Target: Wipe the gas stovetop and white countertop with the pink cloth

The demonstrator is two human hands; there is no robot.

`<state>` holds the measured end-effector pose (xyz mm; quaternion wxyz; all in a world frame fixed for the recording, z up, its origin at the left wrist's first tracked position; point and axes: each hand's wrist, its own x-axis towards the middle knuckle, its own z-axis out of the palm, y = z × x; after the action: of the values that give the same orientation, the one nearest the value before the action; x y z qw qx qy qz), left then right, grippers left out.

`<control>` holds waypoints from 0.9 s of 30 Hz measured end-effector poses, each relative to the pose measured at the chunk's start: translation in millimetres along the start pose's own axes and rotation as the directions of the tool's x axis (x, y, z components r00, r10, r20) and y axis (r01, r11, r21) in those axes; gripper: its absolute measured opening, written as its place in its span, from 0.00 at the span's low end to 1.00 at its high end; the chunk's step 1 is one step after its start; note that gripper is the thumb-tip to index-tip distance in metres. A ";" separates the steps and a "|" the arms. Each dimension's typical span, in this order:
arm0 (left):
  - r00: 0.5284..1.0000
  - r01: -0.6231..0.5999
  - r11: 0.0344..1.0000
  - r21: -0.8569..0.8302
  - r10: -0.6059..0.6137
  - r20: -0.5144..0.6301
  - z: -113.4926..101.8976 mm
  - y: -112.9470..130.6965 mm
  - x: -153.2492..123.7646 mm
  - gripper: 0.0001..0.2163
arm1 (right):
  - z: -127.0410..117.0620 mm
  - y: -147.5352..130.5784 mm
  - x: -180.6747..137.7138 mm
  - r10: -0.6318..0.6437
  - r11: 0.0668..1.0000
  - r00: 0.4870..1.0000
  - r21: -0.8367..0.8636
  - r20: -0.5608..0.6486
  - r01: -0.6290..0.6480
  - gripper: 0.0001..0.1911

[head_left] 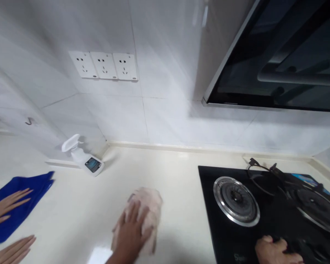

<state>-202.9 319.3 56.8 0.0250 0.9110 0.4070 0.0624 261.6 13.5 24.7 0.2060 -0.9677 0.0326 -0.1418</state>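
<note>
My left hand [132, 233] lies palm down on a pale pinkish cloth [150, 203] spread on the cream countertop [178, 176]. Its fingers are stretched out and a little apart, pressing on the cloth; hand and cloth are slightly blurred. At the bottom right, my right hand [276, 251] rests on the front part of the black gas stove [228, 236]. Its fingers are bent, and whatever may be under them is hidden. A white spray bottle [84, 159] with a dark label leans against the wall corner, beyond the cloth to the left.
At the left edge, another person's hand [8, 207] lies on a blue cloth [24, 187], and a second hand [15, 251] is below it. The stove has a round burner [236, 201] and a loose black pan support [261, 179]. A dark range hood [280, 62] overhangs the stove. Wall sockets [104, 66] are behind.
</note>
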 end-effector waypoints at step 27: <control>0.941 -0.331 0.821 -0.466 0.252 -0.226 27.7 179.2 149.8 0.18 | -9.2 -33.6 -8.8 0.082 0.983 0.997 -0.168 0.007 -0.079 0.31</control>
<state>32.1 311.4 60.5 0.2171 0.9174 0.2334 0.2382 250.7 41.6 44.2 0.1295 -0.9805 0.0819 -0.1233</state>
